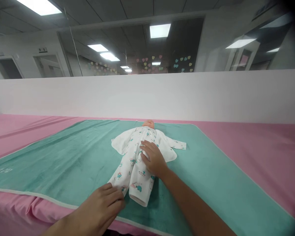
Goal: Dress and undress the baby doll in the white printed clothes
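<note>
A baby doll (149, 124) lies on its back with its head at the far end. Spread over its body is a white baby romper (135, 160) printed with small teal and pink figures. One printed sleeve (179, 144) stretches out to the right, with plain white cloth flaps beneath. My left hand (105, 205) is closed on the end of the left trouser leg, its fingertips partly hidden by the hand. Resting on the romper's front, near the middle opening, is my right hand (153, 159), fingers extended and apart.
Under the doll a teal blanket (71, 157) with a white edge covers a pink sheet (255, 144). Behind the bed surface stands a low white wall (147, 95), with glass above it bearing heart-shaped stickers.
</note>
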`<state>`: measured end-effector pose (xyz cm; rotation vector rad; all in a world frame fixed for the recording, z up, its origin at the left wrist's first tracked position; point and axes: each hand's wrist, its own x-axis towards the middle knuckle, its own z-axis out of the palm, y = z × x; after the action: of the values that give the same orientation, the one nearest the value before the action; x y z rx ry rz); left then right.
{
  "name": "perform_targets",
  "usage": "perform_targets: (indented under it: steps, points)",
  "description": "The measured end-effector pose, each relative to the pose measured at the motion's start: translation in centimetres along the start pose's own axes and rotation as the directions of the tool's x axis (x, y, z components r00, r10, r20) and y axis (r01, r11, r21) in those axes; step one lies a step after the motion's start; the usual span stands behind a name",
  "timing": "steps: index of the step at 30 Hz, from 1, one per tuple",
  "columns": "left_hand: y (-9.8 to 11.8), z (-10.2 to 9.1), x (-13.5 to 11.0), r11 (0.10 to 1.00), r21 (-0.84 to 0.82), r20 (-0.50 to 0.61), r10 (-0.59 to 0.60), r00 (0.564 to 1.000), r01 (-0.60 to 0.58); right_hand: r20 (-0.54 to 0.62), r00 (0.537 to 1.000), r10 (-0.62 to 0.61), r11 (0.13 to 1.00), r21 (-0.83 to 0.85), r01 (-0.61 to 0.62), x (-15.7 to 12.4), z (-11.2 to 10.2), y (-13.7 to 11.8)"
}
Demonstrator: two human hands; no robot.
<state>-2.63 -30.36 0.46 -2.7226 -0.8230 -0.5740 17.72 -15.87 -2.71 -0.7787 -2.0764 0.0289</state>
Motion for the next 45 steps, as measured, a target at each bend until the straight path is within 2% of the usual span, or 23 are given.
perform_targets:
  steps: [2,4,7,9,11,13,15,17,20,24,29,32,35,38,41,44,45]
  points:
    - [-0.7,0.0,0.2,0.996,-0.06,0.051,-0.058,0.997,0.062,0.078,0.997,-0.03,0.998,0.059,0.026,0.0,0.1,-0.9]
    - [-2.0,0.5,0.7,0.981,-0.09,0.049,-0.168,0.985,0.171,0.137,0.99,-0.034,0.994,0.109,0.019,0.1,0.4,-1.4]
    - [-4.6,2.1,2.7,0.932,-0.117,0.013,-0.344,0.939,0.343,0.139,0.99,0.027,0.992,0.118,-0.043,0.3,0.8,-1.5]
    - [-6.5,3.2,4.9,0.899,-0.15,0.013,-0.414,0.91,0.411,0.128,0.99,0.066,0.993,0.093,-0.078,0.4,0.9,-1.2]
    - [-8.3,4.1,7.4,0.904,-0.145,0.042,-0.401,0.915,0.403,0.124,0.99,0.074,0.994,0.069,-0.083,0.5,0.8,-0.9]
    - [-10.0,4.9,10.0,0.928,-0.148,0.078,-0.334,0.939,0.342,0.101,0.991,0.086,0.993,0.073,-0.093,0.5,0.8,-0.5]
    - [-11.7,5.8,12.1,0.937,-0.149,0.129,-0.297,0.946,0.315,0.073,0.99,0.122,0.986,0.108,-0.13,0.4,0.7,-0.3]
    - [-13.4,6.6,13.6,0.927,-0.166,0.19,-0.305,0.933,0.337,0.05,0.983,0.176,0.971,0.154,-0.182,0.4,0.6,0.0]
    - [-15.7,8.0,14.5,0.861,-0.254,0.18,-0.405,0.896,0.44,0.025,0.969,0.247,0.95,0.19,-0.247,0.3,0.4,0.6]
    - [-17.7,9.2,14.3,0.685,-0.495,0.112,-0.559,0.821,0.535,-0.022,0.959,0.282,0.954,0.116,-0.278,0.2,0.8,1.8]
    - [-19.3,10.5,12.2,0.539,-0.657,0.105,-0.626,0.772,0.527,0.035,0.933,0.358,0.933,0.037,-0.359,0.3,1.8,3.5]
    - [-20.1,11.8,11.2,0.454,-0.742,0.096,-0.657,0.748,0.493,0.055,0.928,0.368,0.93,0.001,-0.369,1.0,2.5,4.3]
    - [-20.7,12.9,10.8,0.48,-0.724,0.029,-0.697,0.717,0.496,0.041,0.938,0.344,0.939,-0.013,-0.344,1.7,3.2,5.0]
    - [-21.5,13.2,10.2,0.578,-0.588,-0.089,-0.742,0.665,0.566,0.025,0.927,0.373,0.928,0.007,-0.374,1.7,3.6,5.8]
    - [-22.9,12.5,8.3,0.613,-0.459,-0.172,-0.772,0.613,0.643,-0.067,0.861,0.504,0.863,-0.006,-0.505,1.0,2.9,7.2]
    - [-24.5,11.1,5.1,0.574,-0.356,-0.181,-0.816,0.548,0.737,-0.227,0.776,0.589,0.768,-0.144,-0.625,0.2,0.8,9.1]
    - [-25.0,10.6,4.0,0.556,-0.265,-0.169,-0.831,0.53,0.788,-0.259,0.746,0.614,0.722,-0.197,-0.663,-0.1,0.0,9.8]
